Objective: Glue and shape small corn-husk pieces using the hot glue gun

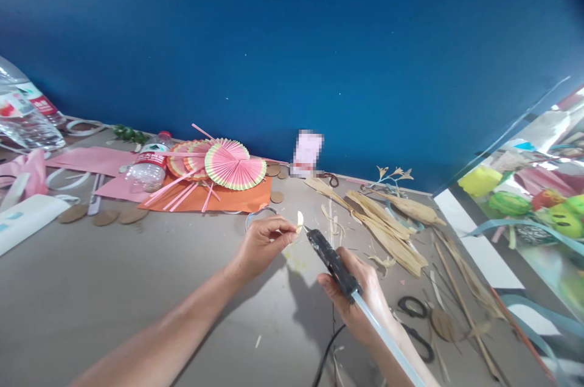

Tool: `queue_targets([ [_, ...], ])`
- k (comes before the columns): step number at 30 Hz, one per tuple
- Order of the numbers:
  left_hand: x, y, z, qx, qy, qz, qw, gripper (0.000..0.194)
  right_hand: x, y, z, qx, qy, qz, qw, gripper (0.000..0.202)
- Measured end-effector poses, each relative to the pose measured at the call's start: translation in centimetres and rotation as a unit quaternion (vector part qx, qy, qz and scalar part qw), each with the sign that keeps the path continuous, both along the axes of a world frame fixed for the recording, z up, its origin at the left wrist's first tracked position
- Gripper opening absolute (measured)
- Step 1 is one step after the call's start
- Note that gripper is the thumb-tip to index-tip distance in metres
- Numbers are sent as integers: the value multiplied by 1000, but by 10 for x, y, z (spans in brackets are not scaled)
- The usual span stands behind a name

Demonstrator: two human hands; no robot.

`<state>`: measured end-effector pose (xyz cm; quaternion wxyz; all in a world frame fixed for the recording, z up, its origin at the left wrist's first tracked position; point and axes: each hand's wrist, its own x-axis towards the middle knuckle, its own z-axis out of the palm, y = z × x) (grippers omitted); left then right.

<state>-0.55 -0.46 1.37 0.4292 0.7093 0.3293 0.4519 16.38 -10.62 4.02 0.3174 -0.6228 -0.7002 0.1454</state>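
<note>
My left hand [261, 242] sits near the middle of the table, fingers drawn together in a pinch on a small pale husk piece [300, 221], which stands up from the fingertips just right of them. My right hand [360, 302] is nearer to me and further right, closed in a fist around a black glue gun [332, 262]. A clear glue stick [387, 338] runs out of the gun's back end toward my near right.

The gun's long axis slants from near right up to far left, and its nozzle tip sits just beside the husk piece, almost touching its lower edge; I cannot tell if they actually meet. So the piece lies at the far-left end of the gun, between my two hands, with the left one holding it.

A black cord [326, 359] trails from the gun toward the near edge. Right of my hands lies a loose heap of dried husks [387, 226] and thin sticks, with black scissors [413, 308] just beyond my right hand. To the far left of centre, pink folded paper fans [232, 165] rest on an orange sheet [237, 198], a plastic bottle [148, 165] lying beside them. Small brown card discs [104, 216] dot the grey table [114, 277]. A blue wall [292, 40] rises behind everything.
</note>
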Motion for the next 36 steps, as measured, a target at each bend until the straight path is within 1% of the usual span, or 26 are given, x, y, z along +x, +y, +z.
queue_targets([
  [3,0,0,-1,4,3,3,1000,9,0,0,-1,1,2,9,1000,27],
  [11,0,1,-4,24,-1,-8,1000,11,-2,1,0,-4,-16,-1,1000,29],
  [18,0,1,-3,-2,-18,2,1000,9,0,0,1,3,15,1,1000,26],
  [22,-1,2,-2,-13,-30,4,999,9,0,0,-1,2,7,16,1000,25],
  [26,-1,2,0,21,-18,5,1000,9,0,1,-2,2,-4,21,1000,25],
  [31,-2,2,-1,70,-8,5,998,10,2,1,0,-17,-10,31,999,26],
  [36,-3,2,-3,95,-2,11,995,10,2,0,1,-35,-8,40,999,28],
])
